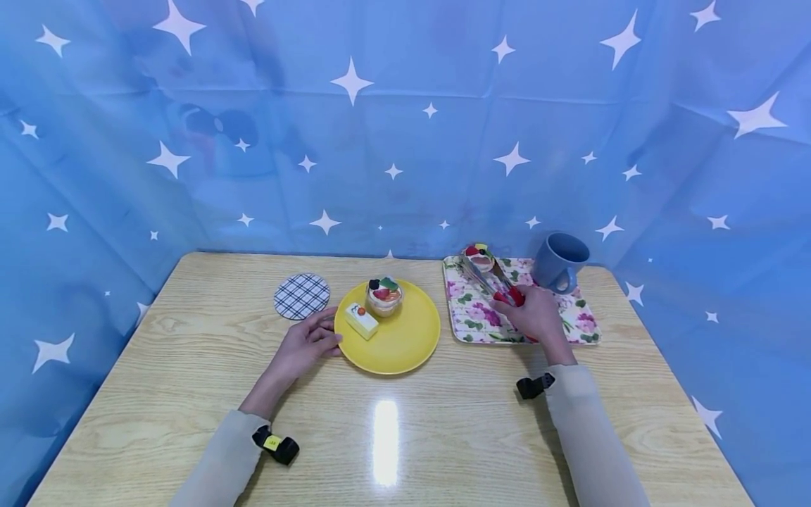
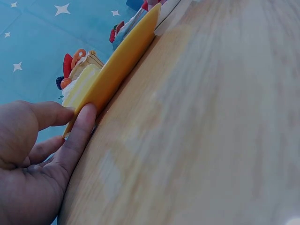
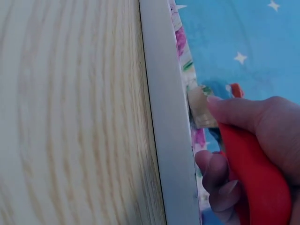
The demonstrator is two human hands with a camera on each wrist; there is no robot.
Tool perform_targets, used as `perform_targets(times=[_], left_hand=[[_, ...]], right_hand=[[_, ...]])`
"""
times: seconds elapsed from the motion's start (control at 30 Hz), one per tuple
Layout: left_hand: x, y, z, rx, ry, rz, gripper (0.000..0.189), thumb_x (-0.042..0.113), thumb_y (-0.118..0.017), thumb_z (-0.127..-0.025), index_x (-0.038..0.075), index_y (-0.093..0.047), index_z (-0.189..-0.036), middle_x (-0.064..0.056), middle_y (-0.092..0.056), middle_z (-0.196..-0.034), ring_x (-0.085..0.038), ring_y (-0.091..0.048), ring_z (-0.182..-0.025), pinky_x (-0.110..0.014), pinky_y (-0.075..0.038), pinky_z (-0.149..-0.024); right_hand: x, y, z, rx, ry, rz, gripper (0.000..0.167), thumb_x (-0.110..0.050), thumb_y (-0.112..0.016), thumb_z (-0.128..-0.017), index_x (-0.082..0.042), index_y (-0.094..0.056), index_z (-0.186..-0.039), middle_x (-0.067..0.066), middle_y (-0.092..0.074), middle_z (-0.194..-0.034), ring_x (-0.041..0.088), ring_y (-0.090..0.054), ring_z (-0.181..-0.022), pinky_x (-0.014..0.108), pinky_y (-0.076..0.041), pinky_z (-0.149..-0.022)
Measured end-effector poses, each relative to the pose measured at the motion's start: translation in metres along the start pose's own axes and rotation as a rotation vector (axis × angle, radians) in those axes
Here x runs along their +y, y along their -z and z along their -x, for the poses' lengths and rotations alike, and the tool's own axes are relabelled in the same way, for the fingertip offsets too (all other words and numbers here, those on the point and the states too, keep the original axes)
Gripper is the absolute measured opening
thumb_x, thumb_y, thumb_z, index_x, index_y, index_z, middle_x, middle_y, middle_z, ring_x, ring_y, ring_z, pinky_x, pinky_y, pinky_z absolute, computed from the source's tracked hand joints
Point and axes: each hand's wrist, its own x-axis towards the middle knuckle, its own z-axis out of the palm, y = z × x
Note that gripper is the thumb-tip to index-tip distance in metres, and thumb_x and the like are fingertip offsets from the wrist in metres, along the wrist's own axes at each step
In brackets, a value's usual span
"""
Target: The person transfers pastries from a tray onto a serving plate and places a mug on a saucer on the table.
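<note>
My left hand (image 1: 308, 343) pinches the left rim of a yellow plate (image 1: 408, 338), thumb and finger at its edge in the left wrist view. On that plate lie a small cake slice (image 1: 361, 321) and a clear dessert cup (image 1: 384, 304) topped with fruit. To the right, my right hand (image 1: 538, 313) grips red-handled tongs (image 1: 518, 296) over a floral tray (image 1: 472, 331). The tongs' metal arms reach to either side of a second fruit dessert cup (image 1: 476, 256) at the tray's back left; whether they touch it I cannot tell. Red handles (image 3: 255, 178) fill the palm in the right wrist view.
A blue mug (image 1: 557, 259) stands on the tray's right back part, close to my right hand. Left of the plate lies a round checked coaster (image 1: 301, 296). A blue star-patterned curtain (image 1: 393, 127) hangs behind the wooden table (image 1: 317, 422).
</note>
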Motion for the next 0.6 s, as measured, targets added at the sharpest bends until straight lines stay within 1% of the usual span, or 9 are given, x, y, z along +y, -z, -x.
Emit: perform_targets(times=[0.13, 0.3, 0.43, 0.6], left_hand=[[0.0002, 0.0002, 0.0000, 0.004, -0.006, -0.009, 0.060, 0.006, -0.068, -0.098, 0.016, -0.046, -0.154, -0.017, -0.061, -0.125, -0.013, -0.066, -0.096, -0.027, -0.067, -0.080], [-0.0002, 0.0005, 0.0000, -0.004, -0.011, 0.001, 0.061, 0.006, -0.067, -0.098, 0.015, -0.046, -0.154, -0.018, -0.060, -0.126, -0.013, -0.066, -0.096, -0.028, -0.067, -0.080], [-0.0005, 0.0009, 0.0001, -0.012, -0.011, 0.015, 0.061, 0.006, -0.067, -0.098, 0.015, -0.045, -0.154, -0.019, -0.060, -0.126, -0.013, -0.066, -0.096, -0.028, -0.067, -0.081], [-0.0021, 0.0012, -0.0013, -0.012, -0.010, 0.014, 0.062, 0.006, -0.067, -0.098, 0.014, -0.045, -0.155, -0.019, -0.059, -0.126, -0.013, -0.066, -0.096, -0.028, -0.067, -0.081]], right_hand=[[-0.0004, -0.0006, 0.0004, 0.016, 0.010, 0.013, 0.046, -0.048, -0.072, -0.092, -0.003, -0.069, -0.099, 0.011, -0.061, -0.075, 0.024, -0.051, -0.065, 0.029, -0.037, -0.051], [-0.0009, -0.0014, 0.0013, 0.028, 0.009, 0.012, 0.046, -0.048, -0.073, -0.092, -0.003, -0.070, -0.100, 0.010, -0.059, -0.074, 0.024, -0.049, -0.065, 0.029, -0.035, -0.051], [-0.0008, -0.0013, 0.0026, 0.020, -0.002, -0.003, 0.049, -0.049, -0.072, -0.093, -0.002, -0.071, -0.107, 0.012, -0.062, -0.077, 0.024, -0.051, -0.065, 0.029, -0.038, -0.049], [-0.0004, 0.0003, 0.0040, 0.009, -0.002, -0.016, 0.053, -0.050, -0.072, -0.093, -0.001, -0.071, -0.114, 0.014, -0.065, -0.084, 0.024, -0.054, -0.069, 0.028, -0.041, -0.050]])
